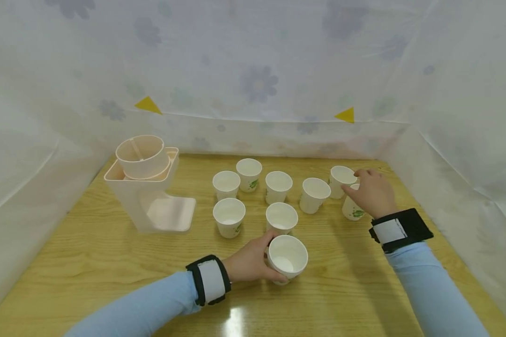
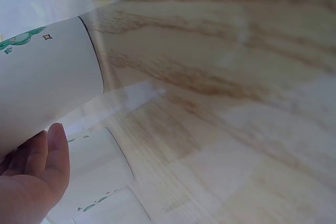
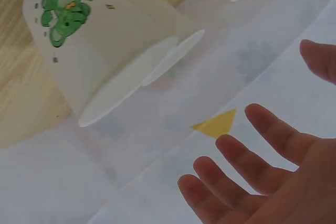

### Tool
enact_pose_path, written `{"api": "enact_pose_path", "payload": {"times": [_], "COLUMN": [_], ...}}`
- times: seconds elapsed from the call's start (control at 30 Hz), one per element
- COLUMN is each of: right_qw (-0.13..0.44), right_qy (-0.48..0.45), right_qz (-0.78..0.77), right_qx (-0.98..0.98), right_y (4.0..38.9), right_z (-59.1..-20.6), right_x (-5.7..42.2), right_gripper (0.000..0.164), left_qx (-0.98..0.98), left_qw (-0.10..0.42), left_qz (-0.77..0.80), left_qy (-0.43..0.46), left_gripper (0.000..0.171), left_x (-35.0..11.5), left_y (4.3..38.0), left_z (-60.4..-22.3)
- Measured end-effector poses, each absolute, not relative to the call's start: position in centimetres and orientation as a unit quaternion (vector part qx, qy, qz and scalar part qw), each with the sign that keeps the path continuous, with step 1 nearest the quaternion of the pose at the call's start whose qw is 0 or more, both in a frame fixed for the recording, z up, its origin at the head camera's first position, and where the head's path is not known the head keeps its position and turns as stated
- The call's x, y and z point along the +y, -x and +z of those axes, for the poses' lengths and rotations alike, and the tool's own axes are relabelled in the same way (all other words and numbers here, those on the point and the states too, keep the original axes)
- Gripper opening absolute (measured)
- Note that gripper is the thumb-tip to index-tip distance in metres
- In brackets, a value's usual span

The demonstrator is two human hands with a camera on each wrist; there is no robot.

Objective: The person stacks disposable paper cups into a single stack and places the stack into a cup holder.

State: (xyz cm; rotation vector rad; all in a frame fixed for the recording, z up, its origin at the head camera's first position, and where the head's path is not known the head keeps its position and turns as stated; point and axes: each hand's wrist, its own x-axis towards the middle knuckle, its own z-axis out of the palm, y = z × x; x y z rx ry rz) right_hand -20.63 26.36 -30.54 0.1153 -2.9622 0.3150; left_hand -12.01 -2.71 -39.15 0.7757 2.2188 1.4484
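My left hand (image 1: pixel 253 260) grips a white paper cup (image 1: pixel 287 255) at the near middle of the table, thumb on its near side and fingers round its far side. The left wrist view shows that cup (image 2: pixel 47 77) with green print, fingers curled beneath it. My right hand (image 1: pixel 373 192) hovers at the right, over a paper cup (image 1: pixel 353 208) that it partly covers. Its fingers (image 3: pixel 268 135) are spread and relaxed, holding nothing; in the right wrist view they stand apart from a cup (image 3: pixel 89 45) printed with a green figure. Another cup (image 1: pixel 341 180) stands just behind.
Several more upright white cups (image 1: pixel 229 217) stand across the middle of the wooden table (image 1: pixel 130 281). At the left is a pale pink stand (image 1: pixel 152 187) with a round, divided container (image 1: pixel 141 159) on top. Flower-patterned sheeting (image 1: pixel 236 56) with yellow triangles encloses the table.
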Motion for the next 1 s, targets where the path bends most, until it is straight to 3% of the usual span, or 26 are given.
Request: {"api": "enact_pose_path", "payload": {"times": [0.47, 1.0], "right_qw": [-0.051, -0.038], "right_qy": [0.044, 0.024], "right_qz": [0.112, 0.112], "right_qx": [-0.991, -0.993], "right_y": [22.8, 22.6], "right_z": [-33.2, -33.6], "right_x": [29.2, 29.7], "right_gripper": [0.085, 0.074], "left_qx": [0.792, 0.795], "left_qw": [0.191, 0.193], "left_qz": [0.511, 0.509], "left_qy": [-0.272, -0.268], "left_gripper": [0.078, 0.078], "left_x": [-2.7, -2.7], "left_y": [11.9, 11.8], "left_z": [-39.1, -39.1]}}
